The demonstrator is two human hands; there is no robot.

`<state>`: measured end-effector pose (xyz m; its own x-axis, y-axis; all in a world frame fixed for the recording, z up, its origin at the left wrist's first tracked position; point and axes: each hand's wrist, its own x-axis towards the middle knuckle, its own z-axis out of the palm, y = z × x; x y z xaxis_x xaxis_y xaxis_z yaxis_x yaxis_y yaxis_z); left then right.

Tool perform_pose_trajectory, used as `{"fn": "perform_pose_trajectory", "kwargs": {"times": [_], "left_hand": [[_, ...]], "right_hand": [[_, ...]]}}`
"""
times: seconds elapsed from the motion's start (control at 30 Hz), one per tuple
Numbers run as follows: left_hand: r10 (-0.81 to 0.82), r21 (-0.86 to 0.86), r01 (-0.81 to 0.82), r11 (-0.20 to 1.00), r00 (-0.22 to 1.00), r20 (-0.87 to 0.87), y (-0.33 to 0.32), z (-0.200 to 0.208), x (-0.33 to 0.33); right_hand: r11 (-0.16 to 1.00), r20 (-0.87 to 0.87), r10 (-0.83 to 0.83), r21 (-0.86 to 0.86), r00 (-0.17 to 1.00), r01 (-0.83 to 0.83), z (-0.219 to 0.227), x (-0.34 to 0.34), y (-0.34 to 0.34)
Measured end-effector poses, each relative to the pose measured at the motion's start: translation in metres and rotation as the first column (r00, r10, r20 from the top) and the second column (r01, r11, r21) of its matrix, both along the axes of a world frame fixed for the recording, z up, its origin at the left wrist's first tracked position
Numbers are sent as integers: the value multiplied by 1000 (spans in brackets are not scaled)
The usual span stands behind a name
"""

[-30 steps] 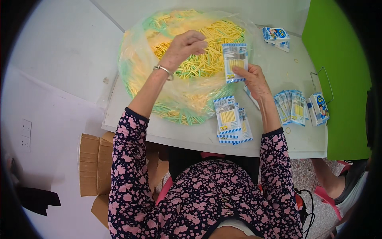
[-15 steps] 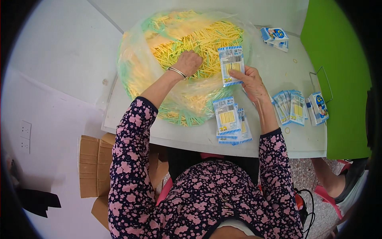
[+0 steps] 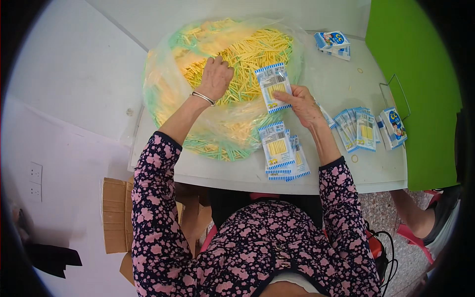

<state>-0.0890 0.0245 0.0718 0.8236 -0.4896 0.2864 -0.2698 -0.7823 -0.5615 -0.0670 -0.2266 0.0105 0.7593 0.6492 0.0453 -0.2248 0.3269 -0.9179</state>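
A large clear plastic bag (image 3: 166,94) of thin yellow and pale green sticks (image 3: 262,47) lies spread wide on the table. Over the heap, my left hand (image 3: 216,79) is closed with its fingers curled down at the sticks; whatever is in them is hidden. At the bag's right side my right hand (image 3: 303,104) grips a blue-and-white packet (image 3: 272,78), thumb across its front, with a row of yellow sticks showing through its window. Just below it, several similar filled packets (image 3: 277,146) lie overlapped near the table's front edge.
More packets are fanned out (image 3: 357,129) on the right, beside a small blue-and-white stack (image 3: 393,127) and a wire stand (image 3: 397,96). Another packet pile (image 3: 333,44) lies far right. A green panel (image 3: 410,74) borders the table; cardboard (image 3: 117,213) stands below left.
My left hand has drawn back a little, leftward over the heap. My right hand has shifted slightly left and down, with the packet now tilted.
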Motion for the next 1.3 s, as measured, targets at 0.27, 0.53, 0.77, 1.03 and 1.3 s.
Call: {"fn": "perform_pose_trajectory", "kwargs": {"times": [0.27, 0.53, 0.77, 1.03, 1.3], "left_hand": [[-100, -698, -103, 708, 965, -243, -1, 66, -13], [-231, -632, -105, 768, 875, -425, -47, 87, -32], [-158, -476, -23, 879, 928, -337, -53, 89, -34], [-152, -431, -18, 902, 922, -357, -51, 85, -38], [-334, -541, 94, 836, 869, -366, -72, 77, -34]], "right_hand": [[994, 34, 77, -82, 996, -74, -3, 2, -1], [978, 65, 161, -142, 985, -150, 3, -2, -3], [971, 79, 181, -169, 980, -166, 5, -4, -3], [968, 93, 211, -159, 973, -195, 9, -5, -3], [969, 51, 219, -127, 974, -211, 6, -6, -1]]}}
